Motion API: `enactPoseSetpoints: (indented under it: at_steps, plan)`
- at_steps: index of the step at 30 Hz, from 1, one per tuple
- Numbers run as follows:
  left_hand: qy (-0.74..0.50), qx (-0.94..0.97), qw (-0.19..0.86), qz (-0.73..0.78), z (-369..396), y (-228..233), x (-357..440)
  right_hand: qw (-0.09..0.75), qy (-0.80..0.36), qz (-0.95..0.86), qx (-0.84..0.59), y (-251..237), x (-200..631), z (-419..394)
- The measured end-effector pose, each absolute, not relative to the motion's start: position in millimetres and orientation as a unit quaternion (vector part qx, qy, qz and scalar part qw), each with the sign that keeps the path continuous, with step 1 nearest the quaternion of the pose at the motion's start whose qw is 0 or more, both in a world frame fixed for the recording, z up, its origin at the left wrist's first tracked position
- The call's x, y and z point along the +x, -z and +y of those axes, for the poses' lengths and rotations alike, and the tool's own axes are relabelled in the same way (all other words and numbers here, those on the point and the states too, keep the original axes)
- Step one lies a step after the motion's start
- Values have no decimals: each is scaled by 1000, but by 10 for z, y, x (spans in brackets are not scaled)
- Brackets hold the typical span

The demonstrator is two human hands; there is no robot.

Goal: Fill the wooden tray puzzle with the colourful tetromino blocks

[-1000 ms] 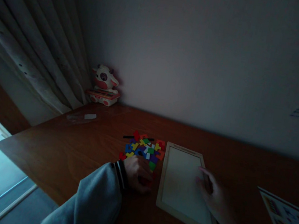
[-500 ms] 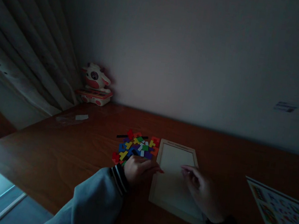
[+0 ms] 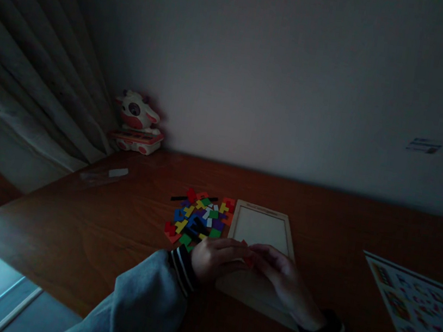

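Hands meet over near end of puzzle tray

Left hand [image 3: 217, 257] and right hand [image 3: 280, 276] touch fingertips at lower centre, apparently pinching a small red piece [image 3: 248, 260] (grip unclear) above the wooden tray [image 3: 261, 227]; its long axis runs away from the hands, loose pieces [image 3: 197, 217] just left.

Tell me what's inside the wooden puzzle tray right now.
The far part of the wooden puzzle tray shows only its bare pale bottom. The left hand and right hand meet over the near part, hiding what lies beneath them.
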State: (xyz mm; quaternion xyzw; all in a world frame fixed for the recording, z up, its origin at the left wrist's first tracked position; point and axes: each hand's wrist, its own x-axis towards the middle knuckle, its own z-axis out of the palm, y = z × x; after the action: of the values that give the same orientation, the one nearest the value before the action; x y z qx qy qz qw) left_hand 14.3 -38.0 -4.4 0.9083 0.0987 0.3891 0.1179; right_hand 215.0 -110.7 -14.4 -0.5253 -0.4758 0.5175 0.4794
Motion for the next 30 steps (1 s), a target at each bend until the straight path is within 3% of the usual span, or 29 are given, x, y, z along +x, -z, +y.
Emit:
enactPoseSetpoints:
  at_steps: [7, 15, 21, 30]
  plan:
    - [-313, 943, 32, 109, -100, 59, -83, 387, -417, -573, -590, 202, 2176, -1162]
    - [-248, 961, 68, 104, -97, 105, -115, 312, -297, -700, -570, 135, 2029, -1231]
    - [-231, 963, 70, 116, -113, 88, -107, 300, -301, -714, -556, 158, 2025, -1252]
    - [-229, 934, 38, 273, -24, 147, -113, 305, -328, -705, -550, 80, 2027, -1259]
